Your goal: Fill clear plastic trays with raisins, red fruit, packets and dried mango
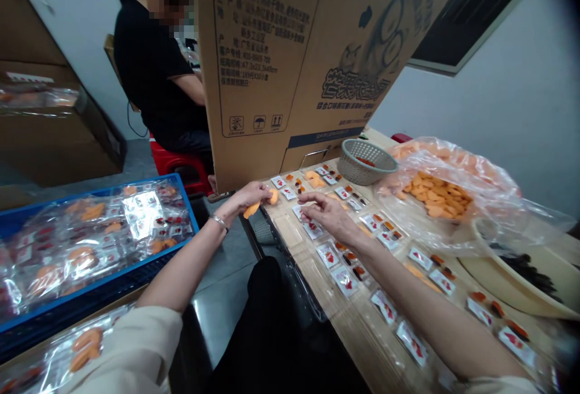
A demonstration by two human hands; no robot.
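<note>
My left hand (pixel 247 197) is raised at the near end of the wooden table, shut on a slice of dried orange fruit (pixel 251 210), with a second orange piece (pixel 273 196) at its fingertips. My right hand (pixel 328 213) hangs just above the rows of small white-and-red sachets (pixel 314 230), fingers curled and apart, with nothing visible in them. Small dark-red and orange pieces (pixel 348 257) lie beside the sachets. A clear plastic bag (pixel 437 194) of orange slices sits to the right of my right hand.
A grey plastic basket (pixel 366 161) and a beige basin (pixel 512 273) stand on the table. A tall cardboard box (pixel 272 61) rises behind it. At left, a blue crate (pixel 90 243) holds sealed packs. A seated co-worker (pixel 154 74) in black is beyond the box.
</note>
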